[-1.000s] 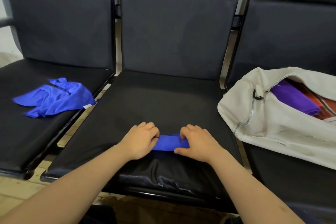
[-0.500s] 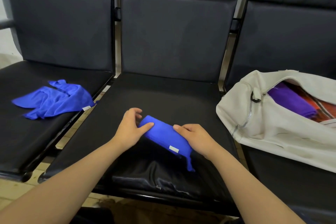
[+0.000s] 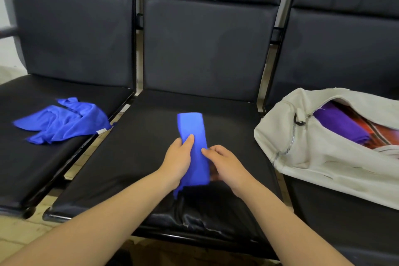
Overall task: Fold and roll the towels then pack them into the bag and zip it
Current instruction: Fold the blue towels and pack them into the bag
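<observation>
I hold the folded towel (image 3: 192,136) lengthwise over the middle seat (image 3: 133,157), so I can roll it toward the far end. My left hand (image 3: 178,161) clamps its left edge, thumb on top; my right hand (image 3: 224,163) pinches the right edge. Half a second ago it lay slanted across me. 1 loose towel (image 3: 62,121) waits at left; the bag (image 3: 313,157) gapes open at right.

Three dark padded seats stood joined in a row, the left seat (image 3: 64,157), the middle seat (image 3: 138,157) with its cracked, peeling front edge, and the right seat (image 3: 336,211), with metal frame posts (image 3: 266,84) between their backrests and pale floor tiles (image 3: 23,235) below.
</observation>
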`<move>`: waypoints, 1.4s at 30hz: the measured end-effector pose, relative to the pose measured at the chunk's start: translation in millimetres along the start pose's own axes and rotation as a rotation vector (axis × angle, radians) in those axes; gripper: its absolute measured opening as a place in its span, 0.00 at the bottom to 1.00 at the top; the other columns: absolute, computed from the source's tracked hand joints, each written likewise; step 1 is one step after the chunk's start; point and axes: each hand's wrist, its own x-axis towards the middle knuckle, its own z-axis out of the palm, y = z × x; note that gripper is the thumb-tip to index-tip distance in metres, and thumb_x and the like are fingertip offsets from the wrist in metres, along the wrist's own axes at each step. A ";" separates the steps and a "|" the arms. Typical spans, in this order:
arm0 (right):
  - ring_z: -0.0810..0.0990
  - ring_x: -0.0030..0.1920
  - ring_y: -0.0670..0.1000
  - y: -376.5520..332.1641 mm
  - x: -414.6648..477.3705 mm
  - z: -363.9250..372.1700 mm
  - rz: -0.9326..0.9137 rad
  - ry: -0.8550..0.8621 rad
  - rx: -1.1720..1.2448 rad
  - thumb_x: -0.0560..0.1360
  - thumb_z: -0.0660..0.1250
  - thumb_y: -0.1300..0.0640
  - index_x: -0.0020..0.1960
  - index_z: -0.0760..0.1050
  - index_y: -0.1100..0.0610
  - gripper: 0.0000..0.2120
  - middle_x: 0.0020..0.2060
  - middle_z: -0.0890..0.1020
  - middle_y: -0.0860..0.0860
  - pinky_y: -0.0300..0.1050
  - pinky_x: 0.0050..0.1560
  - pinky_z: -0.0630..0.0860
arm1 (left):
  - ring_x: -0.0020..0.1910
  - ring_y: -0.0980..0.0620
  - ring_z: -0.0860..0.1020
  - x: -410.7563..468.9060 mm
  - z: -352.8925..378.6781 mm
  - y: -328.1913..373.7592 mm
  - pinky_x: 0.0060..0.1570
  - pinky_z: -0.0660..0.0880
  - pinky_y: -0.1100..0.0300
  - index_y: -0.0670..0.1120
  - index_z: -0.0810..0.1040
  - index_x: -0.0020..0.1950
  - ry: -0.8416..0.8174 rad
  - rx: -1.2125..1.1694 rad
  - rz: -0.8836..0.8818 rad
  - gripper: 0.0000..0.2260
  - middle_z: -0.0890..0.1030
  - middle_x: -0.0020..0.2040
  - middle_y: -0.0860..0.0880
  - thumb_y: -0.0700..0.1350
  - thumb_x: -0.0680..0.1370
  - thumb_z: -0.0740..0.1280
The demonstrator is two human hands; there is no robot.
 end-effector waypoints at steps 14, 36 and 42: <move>0.84 0.46 0.57 -63.1 -39.6 -122.8 -0.063 0.335 0.420 0.76 0.67 0.51 0.55 0.79 0.59 0.13 0.47 0.85 0.56 0.55 0.51 0.79 | 0.38 0.54 0.75 -32.4 120.5 104.9 0.38 0.71 0.62 0.45 0.64 0.58 -0.060 0.134 0.436 0.10 0.74 0.42 0.51 0.44 0.79 0.62; 0.82 0.52 0.49 -45.7 -101.2 -360.8 -0.144 0.233 -0.216 0.77 0.66 0.55 0.54 0.83 0.44 0.10 0.56 0.81 0.45 0.40 0.50 0.77 | 0.53 0.45 0.72 2.4 301.5 179.8 0.41 0.65 0.55 0.43 0.70 0.60 -0.153 1.505 1.315 0.11 0.68 0.59 0.45 0.37 0.78 0.59; 0.72 0.63 0.49 -48.5 -27.1 -360.4 -0.300 0.465 -0.565 0.79 0.63 0.60 0.64 0.76 0.52 0.14 0.64 0.75 0.48 0.38 0.61 0.65 | 0.50 0.45 0.72 2.5 305.0 179.4 0.42 0.74 0.50 0.41 0.70 0.61 -0.255 1.363 1.210 0.12 0.60 0.68 0.44 0.35 0.77 0.60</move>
